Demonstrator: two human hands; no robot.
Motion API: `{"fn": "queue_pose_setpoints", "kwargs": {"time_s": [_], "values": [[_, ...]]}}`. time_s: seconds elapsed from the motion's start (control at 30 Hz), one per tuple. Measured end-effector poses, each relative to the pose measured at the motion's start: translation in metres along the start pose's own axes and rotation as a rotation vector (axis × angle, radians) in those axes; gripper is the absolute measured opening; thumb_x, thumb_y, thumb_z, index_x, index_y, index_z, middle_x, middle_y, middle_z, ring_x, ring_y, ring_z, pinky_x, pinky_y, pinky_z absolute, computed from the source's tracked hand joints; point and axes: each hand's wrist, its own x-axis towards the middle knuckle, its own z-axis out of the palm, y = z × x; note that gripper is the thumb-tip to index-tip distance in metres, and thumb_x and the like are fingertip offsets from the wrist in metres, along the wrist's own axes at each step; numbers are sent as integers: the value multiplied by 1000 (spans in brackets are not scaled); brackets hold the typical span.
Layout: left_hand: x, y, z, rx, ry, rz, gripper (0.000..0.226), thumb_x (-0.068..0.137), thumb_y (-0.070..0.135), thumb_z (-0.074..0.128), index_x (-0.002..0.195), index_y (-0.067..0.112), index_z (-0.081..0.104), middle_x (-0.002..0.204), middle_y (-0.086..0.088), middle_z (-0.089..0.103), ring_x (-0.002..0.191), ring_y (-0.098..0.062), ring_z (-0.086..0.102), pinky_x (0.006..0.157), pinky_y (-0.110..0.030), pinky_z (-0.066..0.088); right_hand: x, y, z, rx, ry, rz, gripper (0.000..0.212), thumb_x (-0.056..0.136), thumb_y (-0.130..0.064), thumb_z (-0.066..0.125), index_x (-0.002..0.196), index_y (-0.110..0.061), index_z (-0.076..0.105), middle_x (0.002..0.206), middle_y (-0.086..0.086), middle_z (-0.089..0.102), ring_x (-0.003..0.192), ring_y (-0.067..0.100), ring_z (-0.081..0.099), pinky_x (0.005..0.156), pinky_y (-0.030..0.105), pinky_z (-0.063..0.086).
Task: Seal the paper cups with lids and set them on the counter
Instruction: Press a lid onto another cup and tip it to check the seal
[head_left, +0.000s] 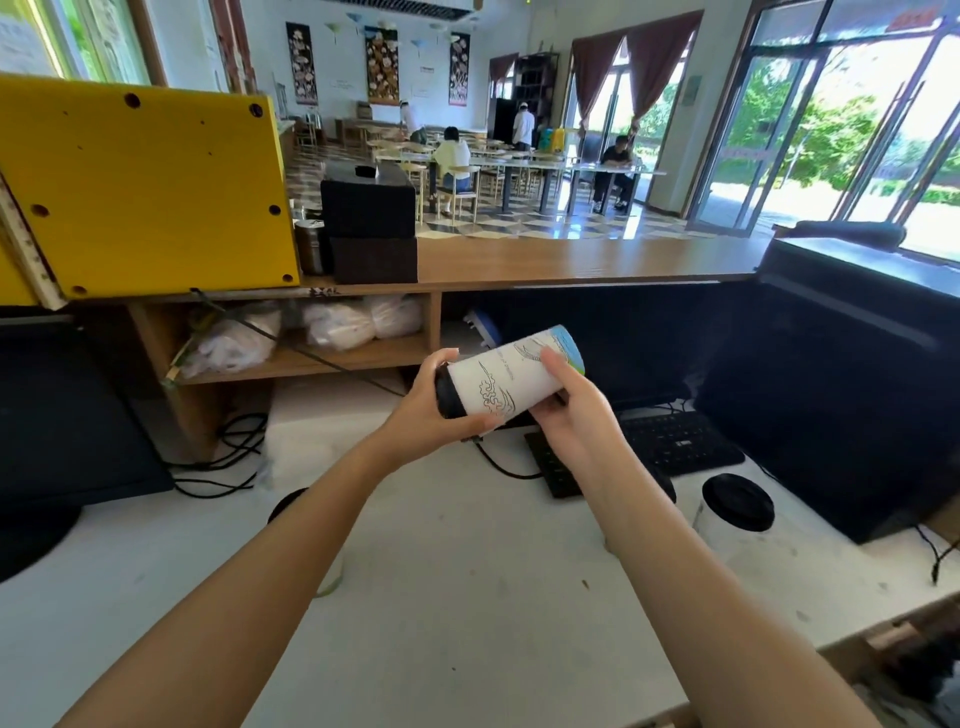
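I hold a white paper cup (506, 375) with line drawings and a blue-green base on its side above the white worktop (467, 597). Its black lid (448, 392) points left and is on the cup's mouth. My left hand (436, 410) grips the lid end, fingers wrapped over it. My right hand (569, 410) clasps the cup's body near the base. A second white cup with a black lid (737, 501) stands upright on the worktop to the right. Another black-lidded cup (284, 504) shows partly behind my left forearm.
A raised wooden counter (571, 262) runs across behind the worktop. On it are a yellow box (140, 187) and black boxes (369, 223). A keyboard (675, 441), cables and a black monitor (831, 405) crowd the right; another monitor (67, 436) stands left. People sit far off.
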Motion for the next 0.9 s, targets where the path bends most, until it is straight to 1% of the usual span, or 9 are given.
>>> {"fn": "queue_pose_setpoints", "kwargs": {"time_s": [0.1, 0.17, 0.23, 0.37, 0.43, 0.5, 0.57, 0.8, 0.9], "values": [[14, 1, -5, 39, -39, 4, 97, 55, 46, 81, 135, 37, 27, 129, 8, 46, 116, -10, 51, 91, -32, 52, 7, -21, 21, -192, -27, -131, 37, 80, -9, 72, 114, -4, 58, 107, 11, 69, 98, 23, 68, 86, 37, 56], [22, 4, -4, 68, -41, 34, 92, 55, 48, 80, 134, 33, 34, 126, 13, 52, 114, -2, 51, 87, -19, 48, 10, -31, 37, -422, -37, -228, 45, 75, -10, 77, 116, -5, 58, 108, 10, 69, 97, 22, 68, 84, 35, 57], [28, 2, 1, 34, -32, 44, 84, 59, 41, 82, 131, 31, 40, 121, 14, 57, 110, 2, 55, 84, -14, 47, 15, -34, 51, -721, -49, -333, 48, 70, -16, 81, 112, -11, 59, 105, 4, 70, 95, 19, 67, 79, 31, 57], [39, -13, 9, -67, -10, -10, 79, 68, 24, 82, 135, 23, 40, 125, 2, 59, 114, -11, 56, 95, -29, 47, 27, -28, 68, -1237, -70, -492, 65, 65, -29, 84, 121, -14, 55, 118, 3, 61, 105, 19, 59, 88, 37, 52], [40, -20, 13, -108, -23, -23, 75, 70, 20, 81, 134, 24, 40, 125, -1, 59, 110, -12, 57, 88, -25, 49, 33, -24, 70, -1312, -77, -494, 68, 64, -31, 84, 122, -13, 54, 119, 4, 60, 106, 20, 58, 90, 39, 52], [39, -25, 15, -127, -33, -45, 70, 72, 19, 79, 130, 28, 42, 121, 1, 60, 96, -6, 57, 69, -15, 49, 40, -20, 67, -1340, -87, -470, 66, 63, -32, 85, 119, -12, 56, 117, 5, 61, 105, 21, 59, 90, 42, 52], [38, -31, 16, -149, -42, -70, 66, 73, 19, 79, 127, 32, 43, 116, 6, 61, 92, 0, 58, 60, -10, 49, 45, -17, 62, -1365, -95, -451, 63, 63, -32, 84, 116, -12, 57, 115, 6, 61, 103, 22, 60, 88, 41, 53], [35, -46, 16, -107, -80, -172, 74, 72, 28, 79, 133, 33, 38, 125, 4, 57, 114, -17, 54, 77, -30, 47, 52, -2, 51, -1395, -121, -373, 61, 66, -30, 83, 117, -13, 54, 116, 7, 61, 104, 22, 60, 80, 30, 51], [30, -49, 19, -236, -18, -187, 85, 73, 29, 78, 140, 37, 27, 133, 7, 51, 118, -19, 51, 86, -40, 50, 50, -5, 54, -1340, -117, -380, 62, 66, -27, 84, 117, -12, 53, 117, 7, 61, 104, 21, 59, 84, 33, 52]]}}
